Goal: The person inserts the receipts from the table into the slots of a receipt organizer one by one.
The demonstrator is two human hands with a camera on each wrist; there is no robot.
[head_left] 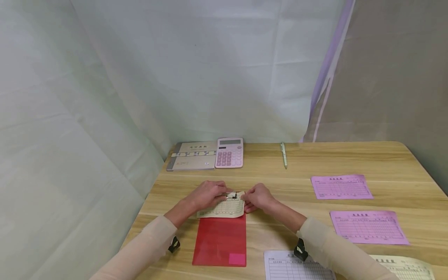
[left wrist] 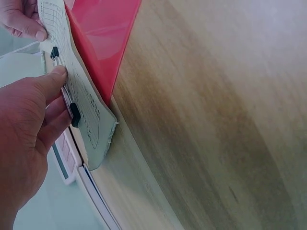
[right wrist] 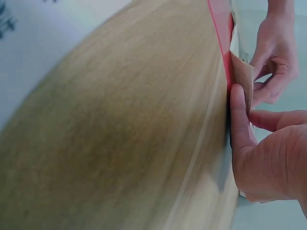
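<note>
Paper [head_left: 224, 209] edge sits in right grip [head_left: 259, 197] (purple sheets [head_left: 342, 186] [head_left: 369, 227] well apart).

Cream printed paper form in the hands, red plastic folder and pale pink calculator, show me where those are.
Cream printed paper form [head_left: 221, 209]: head view, on its lower printed part.
Red plastic folder [head_left: 219, 238]: head view, on its bare middle.
Pale pink calculator [head_left: 229, 158]: head view, on its keypad.
</note>
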